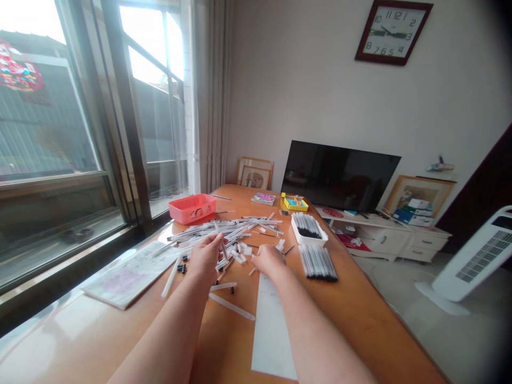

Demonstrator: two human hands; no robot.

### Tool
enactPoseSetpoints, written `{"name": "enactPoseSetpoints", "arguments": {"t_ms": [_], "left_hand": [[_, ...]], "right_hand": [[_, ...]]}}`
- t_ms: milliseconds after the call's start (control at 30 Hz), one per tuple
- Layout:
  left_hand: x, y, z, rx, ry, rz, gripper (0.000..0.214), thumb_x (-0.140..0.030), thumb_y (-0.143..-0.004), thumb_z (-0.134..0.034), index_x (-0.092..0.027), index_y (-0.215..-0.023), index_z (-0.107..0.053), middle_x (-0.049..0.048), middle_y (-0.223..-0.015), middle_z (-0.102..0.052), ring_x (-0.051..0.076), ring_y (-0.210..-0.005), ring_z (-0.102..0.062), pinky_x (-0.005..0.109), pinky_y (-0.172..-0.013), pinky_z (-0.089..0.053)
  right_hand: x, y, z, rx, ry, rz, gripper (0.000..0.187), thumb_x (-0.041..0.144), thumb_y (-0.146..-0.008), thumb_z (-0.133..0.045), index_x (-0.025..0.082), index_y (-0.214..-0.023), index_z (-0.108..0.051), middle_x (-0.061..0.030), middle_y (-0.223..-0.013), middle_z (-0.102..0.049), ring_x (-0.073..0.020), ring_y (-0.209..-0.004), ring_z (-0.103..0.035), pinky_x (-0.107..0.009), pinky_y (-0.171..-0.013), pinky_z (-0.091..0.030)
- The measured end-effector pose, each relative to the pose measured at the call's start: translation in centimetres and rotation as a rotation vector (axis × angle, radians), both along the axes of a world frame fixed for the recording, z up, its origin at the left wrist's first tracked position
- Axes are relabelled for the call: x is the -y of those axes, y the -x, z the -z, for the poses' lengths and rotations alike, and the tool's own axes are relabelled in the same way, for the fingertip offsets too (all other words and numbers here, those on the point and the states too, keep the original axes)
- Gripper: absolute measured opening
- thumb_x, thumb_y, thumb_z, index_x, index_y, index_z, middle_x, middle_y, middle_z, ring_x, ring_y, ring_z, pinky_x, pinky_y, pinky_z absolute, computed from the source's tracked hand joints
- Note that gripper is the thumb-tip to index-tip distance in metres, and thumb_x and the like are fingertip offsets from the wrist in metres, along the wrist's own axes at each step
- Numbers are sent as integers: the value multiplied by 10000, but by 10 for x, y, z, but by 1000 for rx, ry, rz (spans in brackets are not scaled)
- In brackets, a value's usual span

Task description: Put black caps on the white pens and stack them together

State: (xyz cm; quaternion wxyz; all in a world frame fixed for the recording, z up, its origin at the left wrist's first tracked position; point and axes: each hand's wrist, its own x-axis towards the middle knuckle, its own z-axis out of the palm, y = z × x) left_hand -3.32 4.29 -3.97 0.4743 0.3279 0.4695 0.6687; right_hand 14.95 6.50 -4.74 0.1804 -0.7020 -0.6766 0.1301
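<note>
My left hand pinches a slim whitish pen barrel that stands nearly upright between thumb and fingers. To the right, my right hand is closed, with its fingertips down by small white pen caps; whatever it grips is hidden. Beyond both hands spreads a loose pile of clear pen barrels. Small black plugs lie left of my left wrist. Loose translucent tubes, one of them a barrel, rest between my forearms. A white paper strip runs partly under my right forearm.
A white tray holds pens, with a row of black-ended pens before it. Around the wooden table lie a red plastic basket, a booklet and a yellow box. The window is left.
</note>
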Motion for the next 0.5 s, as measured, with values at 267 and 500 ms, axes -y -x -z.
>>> {"name": "enactPoseSetpoints", "arguments": {"t_ms": [267, 500], "left_hand": [[0, 3, -7, 198, -51, -102, 362, -346, -652, -827, -163, -865, -599, 39, -803, -689, 74, -561, -549, 218, -570, -446], [-2, 6, -8, 239, -106, -148, 297, -335, -750, -769, -175, -893, -564, 57, -850, -711, 78, -593, -591, 217, -597, -470]], "right_hand": [[5, 4, -11, -549, 41, -248, 115, 301, -772, -627, 194, -740, -601, -54, -742, -736, -180, -651, -687, -220, -493, -431], [15, 12, -20, -938, 211, -451, 99, 242, -751, -663, 167, -785, -607, -27, -699, -719, -103, -531, -616, -172, -452, -455]]}}
